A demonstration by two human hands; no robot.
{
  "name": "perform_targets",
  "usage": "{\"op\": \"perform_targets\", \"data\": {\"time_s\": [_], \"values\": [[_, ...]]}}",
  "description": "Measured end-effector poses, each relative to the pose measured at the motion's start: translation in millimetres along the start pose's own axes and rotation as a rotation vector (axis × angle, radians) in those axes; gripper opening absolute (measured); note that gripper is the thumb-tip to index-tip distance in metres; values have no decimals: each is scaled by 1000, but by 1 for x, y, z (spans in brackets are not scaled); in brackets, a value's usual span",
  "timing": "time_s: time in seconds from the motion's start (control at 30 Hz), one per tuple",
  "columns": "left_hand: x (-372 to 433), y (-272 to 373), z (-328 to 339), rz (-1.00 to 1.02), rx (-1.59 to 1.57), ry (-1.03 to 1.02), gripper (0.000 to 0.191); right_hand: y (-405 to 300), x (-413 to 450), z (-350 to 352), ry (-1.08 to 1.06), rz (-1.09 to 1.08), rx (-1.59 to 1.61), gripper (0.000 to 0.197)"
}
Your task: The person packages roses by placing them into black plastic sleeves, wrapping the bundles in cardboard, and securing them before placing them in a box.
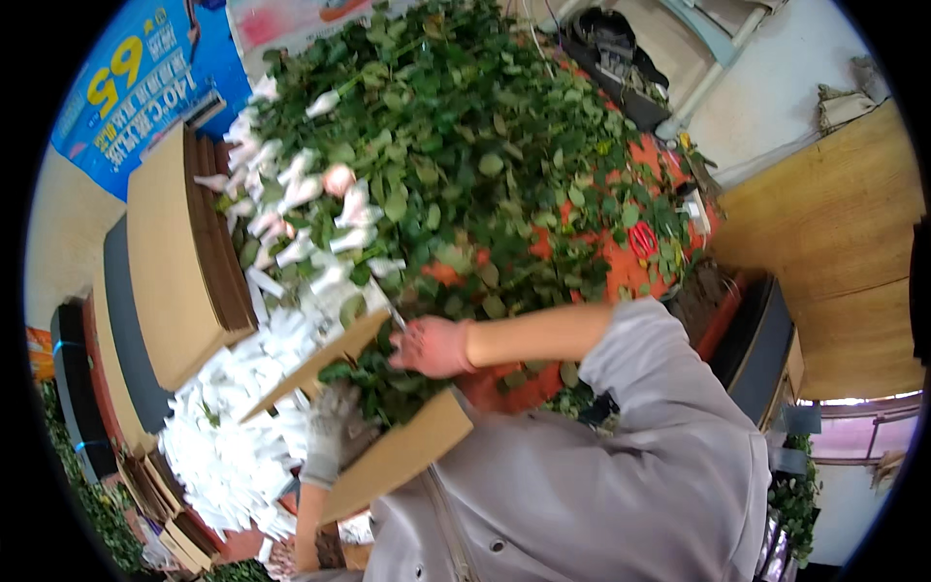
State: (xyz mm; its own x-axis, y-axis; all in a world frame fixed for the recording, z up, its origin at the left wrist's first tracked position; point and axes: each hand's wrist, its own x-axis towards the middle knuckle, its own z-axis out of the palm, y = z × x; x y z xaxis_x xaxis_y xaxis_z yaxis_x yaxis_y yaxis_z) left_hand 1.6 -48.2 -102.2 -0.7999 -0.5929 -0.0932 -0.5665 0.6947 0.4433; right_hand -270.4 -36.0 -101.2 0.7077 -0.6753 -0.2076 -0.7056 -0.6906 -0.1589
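Observation:
A folded cardboard sheet (396, 458) stands before my chest with its two sides apart, and leafy green stems (393, 389) lie between them. My left hand (334, 429), in a grey-white glove, is between those sides beside the leaves; blur hides what its fingers hold. My right hand (433, 348), in a pinkish-red glove, is closed above the leaves, with a thin light-coloured object (385, 300) projecting from it. Beyond it a large heap of cut rose stems (451, 138) covers the red table. Many blooms wear white sleeves (298, 189); a pale pink rose (338, 180) shows uncovered.
White sleeves (225, 436) lie piled to the left. Stacked cardboard sheets (171, 254) stand behind them. Red-handled scissors (642, 240) rest at the table's right side. A blue printed poster (145, 80) hangs far left, a wooden panel (822, 254) stands right.

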Motion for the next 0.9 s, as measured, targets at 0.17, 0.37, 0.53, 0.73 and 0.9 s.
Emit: {"op": "perform_targets", "data": {"time_s": [0.17, 0.37, 0.53, 0.73, 0.9], "values": [[-5, -9, 7, 15, -33, 14, 72, 73, -57, -134, 81, -236, 1131, 30], [-4, -7, 6, -1, -40, 33, 75, 195, -10, -148, 139, 735, -116, 20], [-6, -5, 5, -38, -33, 12, 73, 217, 2, -94, -134, 758, -284, 17], [-5, -5, 4, -48, -73, -12, 72, 236, -8, -110, 196, 587, -130, 19], [0, -4, 1, 1, -76, 32, 73, 235, 50, -90, 284, 424, -330, 9]]}}
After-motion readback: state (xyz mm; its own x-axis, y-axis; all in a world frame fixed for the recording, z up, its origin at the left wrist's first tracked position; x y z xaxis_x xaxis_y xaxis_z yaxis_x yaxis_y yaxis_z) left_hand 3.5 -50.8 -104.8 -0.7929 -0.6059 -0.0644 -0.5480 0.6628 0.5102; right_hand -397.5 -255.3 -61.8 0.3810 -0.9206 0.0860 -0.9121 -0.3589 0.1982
